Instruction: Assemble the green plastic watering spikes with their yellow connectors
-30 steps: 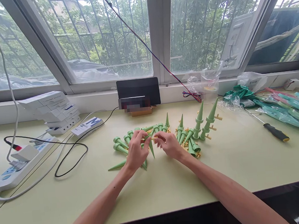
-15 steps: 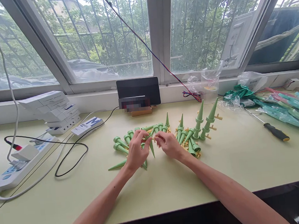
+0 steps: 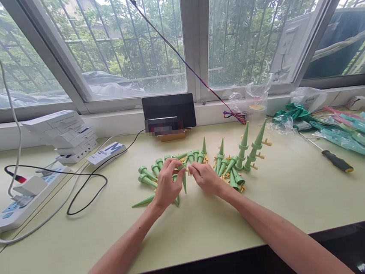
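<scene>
Pale desk [image 3: 211, 233]: left hand [image 3: 167, 186] pinches a slim green spike [image 3: 185, 183], tip down; right hand [image 3: 207, 179] grips its yellow end [image 3: 188, 170].

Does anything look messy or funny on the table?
A bit. The green spikes lie jumbled in a heap, though some stand upright. One stray spike lies apart beside the left hand. Nothing looks broken.

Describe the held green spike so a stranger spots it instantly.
On the pale green table, a heap of green spikes lies before the dark tablet. The spike sits between the left hand and right hand, the only one gripped by fingers, tip pointing toward the person.
</scene>
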`<state>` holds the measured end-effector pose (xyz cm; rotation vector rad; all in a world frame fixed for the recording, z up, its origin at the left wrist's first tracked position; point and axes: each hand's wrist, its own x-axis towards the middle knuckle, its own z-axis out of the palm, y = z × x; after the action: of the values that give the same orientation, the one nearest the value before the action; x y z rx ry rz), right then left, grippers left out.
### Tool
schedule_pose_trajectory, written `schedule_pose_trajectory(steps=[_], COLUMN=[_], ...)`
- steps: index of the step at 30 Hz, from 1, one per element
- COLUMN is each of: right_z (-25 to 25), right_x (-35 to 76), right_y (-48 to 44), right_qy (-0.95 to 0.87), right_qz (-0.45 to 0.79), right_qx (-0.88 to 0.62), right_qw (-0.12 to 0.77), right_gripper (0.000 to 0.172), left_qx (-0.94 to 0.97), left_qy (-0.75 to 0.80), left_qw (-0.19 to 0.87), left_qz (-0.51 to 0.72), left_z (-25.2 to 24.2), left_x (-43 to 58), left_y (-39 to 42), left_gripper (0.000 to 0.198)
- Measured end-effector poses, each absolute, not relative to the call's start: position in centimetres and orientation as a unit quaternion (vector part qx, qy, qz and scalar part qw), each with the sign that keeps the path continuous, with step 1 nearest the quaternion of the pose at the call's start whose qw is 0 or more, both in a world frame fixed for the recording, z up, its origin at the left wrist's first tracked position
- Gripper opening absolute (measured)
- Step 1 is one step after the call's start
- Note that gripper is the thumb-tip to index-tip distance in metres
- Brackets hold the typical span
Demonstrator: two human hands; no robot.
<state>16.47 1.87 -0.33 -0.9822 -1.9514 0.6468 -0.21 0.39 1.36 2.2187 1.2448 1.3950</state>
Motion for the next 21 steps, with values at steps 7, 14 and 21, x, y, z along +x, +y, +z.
schedule_pose_trajectory(steps=[7,14,21], right_z=[-0.31,-0.07,0.41], right_x=[16.49,16.48,16.69], right_y=[1.87,1.80,1.50], right_qy=[-0.778,-0.774,-0.773], right_qz=[0.259,0.268,0.284], right_qx=[-0.394,-0.389,-0.364], right_qw=[0.414,0.421,0.435], right_gripper=[0.036,0.034,0.022], left_qx=[0.749,0.746,0.730], left_qy=[0.445,0.453,0.467], left_qw=[0.116,0.123,0.147], left_qz=[0.477,0.472,0.477], left_z=[1.29,1.31,1.50], left_x=[-0.23,-0.08,-0.11], left_y=[0.36,0.30,0.32], left_gripper=[0.006,0.008,0.010])
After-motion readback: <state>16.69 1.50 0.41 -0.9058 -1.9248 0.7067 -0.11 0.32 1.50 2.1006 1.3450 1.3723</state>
